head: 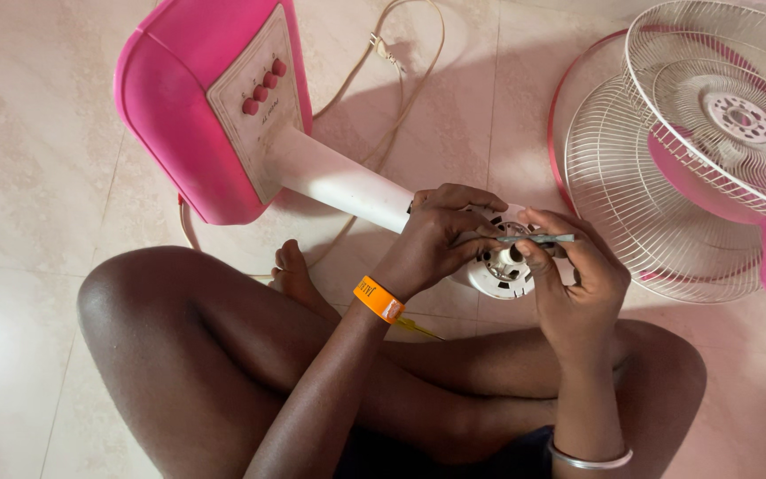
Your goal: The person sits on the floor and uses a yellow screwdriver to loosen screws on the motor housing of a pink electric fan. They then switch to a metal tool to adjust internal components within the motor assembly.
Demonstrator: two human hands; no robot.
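Sitting cross-legged on the tiled floor, the person works at the white motor housing on the end of a pedestal fan's white pole. The left hand wraps over the near side of the housing, its grip closed on it, an orange wristband just behind. The right hand sits at the housing's far side, its grip narrow, pinching a thin grey tool that lies across the top of the housing; what the tool's tip touches is hidden by fingers. A silver bangle circles that wrist.

Up the pole from the housing lies the pink base with its row of pink buttons, tipped on its side. A beige cord loops on the floor beyond the pole. Right of the housing, two white wire grilles with pink rims lie overlapping, close beside the right hand. The person's bare foot rests just left of the housing, below the pole.
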